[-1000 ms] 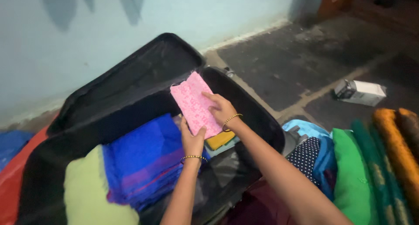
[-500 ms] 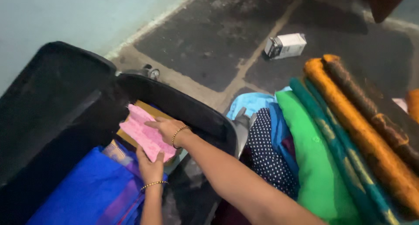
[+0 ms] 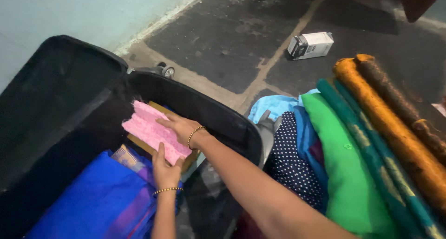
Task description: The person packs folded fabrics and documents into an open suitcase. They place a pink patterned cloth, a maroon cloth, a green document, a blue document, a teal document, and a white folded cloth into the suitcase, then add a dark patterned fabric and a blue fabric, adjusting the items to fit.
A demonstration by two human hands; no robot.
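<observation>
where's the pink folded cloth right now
In the head view, the pink folded cloth lies inside the open black suitcase, left of centre, under the right hand and against the left hand, just above the blue fabric.

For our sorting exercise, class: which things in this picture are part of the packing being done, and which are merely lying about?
In use:
- left hand and right hand, both pressing on the pink folded cloth
- open black suitcase
- blue folded fabric inside it

Lying about:
- small white box on the floor
- green cloth
- orange rolled fabric
- polka-dot cloth
</observation>
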